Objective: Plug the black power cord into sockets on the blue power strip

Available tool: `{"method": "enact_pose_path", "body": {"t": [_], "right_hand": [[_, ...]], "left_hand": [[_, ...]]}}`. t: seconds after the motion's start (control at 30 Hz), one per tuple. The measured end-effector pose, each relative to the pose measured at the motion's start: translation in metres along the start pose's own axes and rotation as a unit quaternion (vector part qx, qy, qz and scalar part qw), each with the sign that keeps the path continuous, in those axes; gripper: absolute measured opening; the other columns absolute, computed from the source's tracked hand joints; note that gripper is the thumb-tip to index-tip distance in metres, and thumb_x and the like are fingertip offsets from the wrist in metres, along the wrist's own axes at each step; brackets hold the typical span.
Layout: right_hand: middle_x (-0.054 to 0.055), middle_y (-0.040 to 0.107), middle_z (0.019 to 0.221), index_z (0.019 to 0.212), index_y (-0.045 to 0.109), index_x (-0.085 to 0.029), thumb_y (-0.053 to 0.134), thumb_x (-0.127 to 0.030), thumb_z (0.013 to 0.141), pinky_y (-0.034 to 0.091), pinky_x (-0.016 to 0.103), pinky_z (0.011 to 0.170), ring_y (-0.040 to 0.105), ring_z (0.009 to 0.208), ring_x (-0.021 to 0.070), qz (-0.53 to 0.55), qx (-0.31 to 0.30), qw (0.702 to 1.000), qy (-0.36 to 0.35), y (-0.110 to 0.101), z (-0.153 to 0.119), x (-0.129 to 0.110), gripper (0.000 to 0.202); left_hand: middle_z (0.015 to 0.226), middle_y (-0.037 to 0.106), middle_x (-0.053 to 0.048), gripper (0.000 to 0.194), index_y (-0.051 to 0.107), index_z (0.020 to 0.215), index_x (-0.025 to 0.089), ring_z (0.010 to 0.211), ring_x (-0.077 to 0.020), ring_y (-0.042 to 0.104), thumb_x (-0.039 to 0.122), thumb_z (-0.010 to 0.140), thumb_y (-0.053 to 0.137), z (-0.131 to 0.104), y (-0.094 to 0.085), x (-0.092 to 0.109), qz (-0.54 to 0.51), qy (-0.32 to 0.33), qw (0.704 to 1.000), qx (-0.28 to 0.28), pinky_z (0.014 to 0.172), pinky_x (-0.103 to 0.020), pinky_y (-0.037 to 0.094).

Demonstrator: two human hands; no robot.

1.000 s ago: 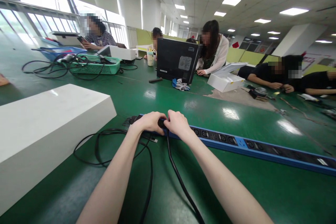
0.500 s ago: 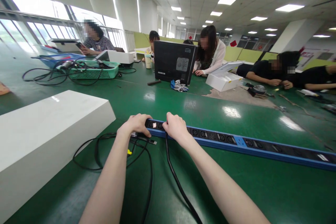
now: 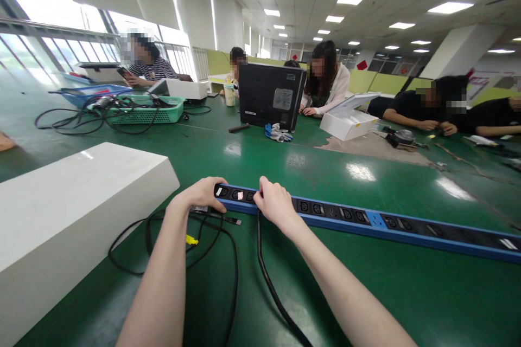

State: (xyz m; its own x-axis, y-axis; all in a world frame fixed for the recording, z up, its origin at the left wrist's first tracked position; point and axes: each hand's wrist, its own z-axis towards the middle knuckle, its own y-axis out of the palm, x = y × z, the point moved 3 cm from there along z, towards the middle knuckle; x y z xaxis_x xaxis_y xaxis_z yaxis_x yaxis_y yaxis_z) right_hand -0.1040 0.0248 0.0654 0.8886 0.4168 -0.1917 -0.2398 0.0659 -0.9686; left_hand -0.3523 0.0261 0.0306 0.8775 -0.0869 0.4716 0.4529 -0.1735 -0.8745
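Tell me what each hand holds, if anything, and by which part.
The left hand grips the power strip at its left end; the right hand holds the black cable by its upper end, any plug there hidden.

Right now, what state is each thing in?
Power strip: sockets facing up
Left hand: curled around the power strip's end
Right hand: closed on thick black cable, end hidden
Thin black cable: loosely looped
Lidded white box: lid raised
Green basket: holding cables
Gloves: crumpled
Cup: upright
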Motion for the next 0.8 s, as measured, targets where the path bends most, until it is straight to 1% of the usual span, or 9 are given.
{"method": "enact_pose_path", "body": {"t": [0.2, 0.27, 0.37, 0.43, 0.53, 0.6, 0.67, 0.73, 0.8], "right_hand": [[0.01, 0.07, 0.099, 0.103, 0.059, -0.021, 0.052, -0.029, 0.092, 0.047, 0.033, 0.074, 0.068, 0.091, 0.0266, 0.001, -0.019, 1.0, -0.006, 0.0, 0.011, -0.001, 0.015], [0.009, 0.07, 0.096, 0.102, 0.059, -0.021, 0.053, -0.029, 0.092, 0.046, 0.032, 0.073, 0.069, 0.088, 0.0254, 0.009, -0.008, 1.0, 0.001, 0.002, 0.012, 0.0, 0.014], [0.007, 0.07, 0.089, 0.1, 0.058, -0.022, 0.049, -0.036, 0.097, 0.045, 0.03, 0.071, 0.068, 0.082, 0.0224, 0.061, 0.012, 0.998, -0.002, 0.003, 0.008, 0.007, 0.018], [0.004, 0.07, 0.085, 0.1, 0.058, -0.022, 0.041, -0.038, 0.102, 0.045, 0.027, 0.068, 0.066, 0.074, 0.0181, 0.14, -0.02, 0.99, -0.027, 0.002, 0.005, 0.017, 0.024], [0.0, 0.07, 0.084, 0.108, 0.061, -0.021, 0.036, -0.025, 0.102, 0.043, 0.022, 0.062, 0.063, 0.063, 0.0118, 0.249, -0.125, 0.957, -0.075, -0.008, 0.0, 0.037, 0.026], [-0.001, 0.071, 0.089, 0.116, 0.062, -0.022, 0.046, -0.019, 0.095, 0.043, 0.021, 0.065, 0.064, 0.07, 0.0114, 0.25, -0.15, 0.952, -0.092, -0.019, -0.003, 0.049, 0.026], [-0.001, 0.071, 0.095, 0.126, 0.06, -0.024, 0.061, -0.02, 0.086, 0.043, 0.021, 0.07, 0.065, 0.079, 0.0131, 0.209, -0.147, 0.961, -0.105, -0.03, -0.007, 0.056, 0.04], [-0.002, 0.07, 0.098, 0.135, 0.054, -0.027, 0.075, -0.027, 0.077, 0.041, 0.022, 0.071, 0.064, 0.083, 0.0151, 0.163, -0.147, 0.967, -0.128, -0.035, -0.012, 0.054, 0.061], [-0.002, 0.07, 0.098, 0.139, 0.05, -0.03, 0.079, -0.036, 0.075, 0.04, 0.023, 0.069, 0.065, 0.084, 0.0167, 0.13, -0.141, 0.968, -0.159, -0.035, -0.017, 0.046, 0.07]], "left_hand": [[0.112, 0.071, -0.003, 0.076, 0.064, 0.117, 0.024, 0.1, -0.0231, 0.067, 0.046, 0.047, 0.084, 0.0, 0.001, 0.001, -0.002, -0.021, 1.0, -0.003, 0.085, -0.027, 0.05], [0.112, 0.071, -0.003, 0.076, 0.064, 0.117, 0.024, 0.099, -0.0231, 0.067, 0.046, 0.048, 0.085, 0.0, 0.001, 0.001, -0.004, -0.017, 1.0, -0.002, 0.084, -0.028, 0.05], [0.112, 0.071, -0.003, 0.076, 0.064, 0.117, 0.024, 0.099, -0.0231, 0.067, 0.047, 0.048, 0.085, 0.001, 0.002, 0.0, -0.005, -0.004, 1.0, 0.002, 0.084, -0.028, 0.05], [0.112, 0.07, -0.003, 0.076, 0.064, 0.117, 0.024, 0.1, -0.0232, 0.066, 0.048, 0.048, 0.086, 0.002, 0.002, -0.002, -0.002, -0.001, 1.0, 0.001, 0.084, -0.028, 0.049], [0.114, 0.069, -0.003, 0.077, 0.063, 0.118, 0.024, 0.102, -0.0236, 0.065, 0.048, 0.048, 0.086, 0.003, 0.003, -0.005, -0.002, -0.005, 1.0, -0.002, 0.086, -0.028, 0.049], [0.115, 0.069, -0.004, 0.078, 0.062, 0.119, 0.024, 0.103, -0.0241, 0.065, 0.047, 0.048, 0.085, 0.003, 0.004, -0.006, -0.006, -0.008, 1.0, -0.004, 0.087, -0.029, 0.049], [0.117, 0.068, -0.004, 0.079, 0.061, 0.12, 0.024, 0.104, -0.0247, 0.065, 0.046, 0.048, 0.085, 0.004, 0.004, -0.007, -0.01, -0.014, 1.0, -0.006, 0.088, -0.03, 0.049], [0.118, 0.068, -0.005, 0.082, 0.061, 0.122, 0.023, 0.104, -0.0255, 0.065, 0.047, 0.047, 0.086, 0.004, 0.004, -0.005, -0.008, -0.026, 1.0, -0.011, 0.087, -0.03, 0.049], [0.12, 0.068, -0.006, 0.085, 0.061, 0.124, 0.023, 0.106, -0.0267, 0.064, 0.05, 0.047, 0.086, 0.005, 0.003, 0.004, 0.0, -0.031, 0.999, -0.012, 0.088, -0.031, 0.049]]}}
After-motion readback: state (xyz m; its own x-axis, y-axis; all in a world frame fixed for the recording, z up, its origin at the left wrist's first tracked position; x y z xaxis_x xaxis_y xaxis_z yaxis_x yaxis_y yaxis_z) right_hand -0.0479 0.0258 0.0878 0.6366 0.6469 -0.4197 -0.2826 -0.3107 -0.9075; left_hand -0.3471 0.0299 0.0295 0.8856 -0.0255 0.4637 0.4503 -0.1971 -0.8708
